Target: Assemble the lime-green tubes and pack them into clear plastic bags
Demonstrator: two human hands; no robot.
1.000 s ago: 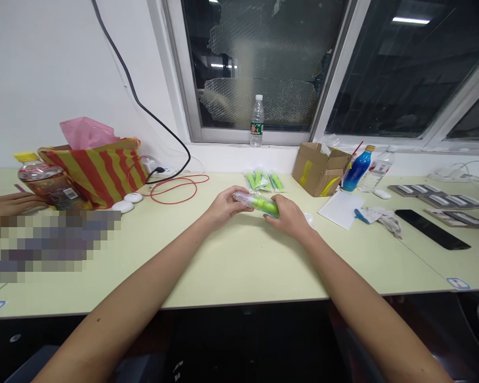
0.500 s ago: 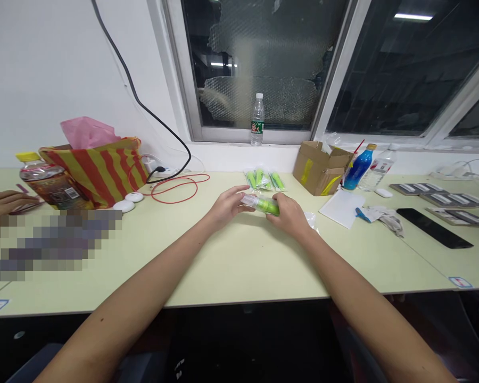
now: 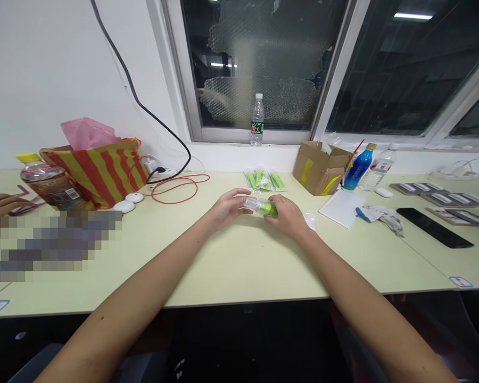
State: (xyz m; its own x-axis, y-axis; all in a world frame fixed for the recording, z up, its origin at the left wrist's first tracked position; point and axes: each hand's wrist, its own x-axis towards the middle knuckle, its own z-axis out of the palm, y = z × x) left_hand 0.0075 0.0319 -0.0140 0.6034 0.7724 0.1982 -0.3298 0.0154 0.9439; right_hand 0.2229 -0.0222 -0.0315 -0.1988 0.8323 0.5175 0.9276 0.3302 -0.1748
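Note:
Between my hands is a bright green, elongated item in a clear plastic wrapper (image 3: 259, 205); its exact kind cannot be made out. My right hand (image 3: 286, 214) is closed around its green end, covering part of it. My left hand (image 3: 230, 208) has curved fingers and thumb about the clear left end, gripping the plastic. Just beyond the hands, several similar green items in clear packets (image 3: 263, 180) lie on the table. A crumpled piece of clear plastic (image 3: 310, 219) rests beside my right wrist.
Right of the hands stand a cardboard box (image 3: 318, 169), a blue bottle (image 3: 359, 167) and a white sheet (image 3: 342, 208). A black panel (image 3: 434, 227) lies farther right. At left are a striped bag (image 3: 104, 173), red cable (image 3: 175, 194) and another person's hand (image 3: 3, 206).
The wrapped green item has shifted and turned slightly in my hands, with my left fingers moving a little along its clear end. The other person's hand has moved slightly.

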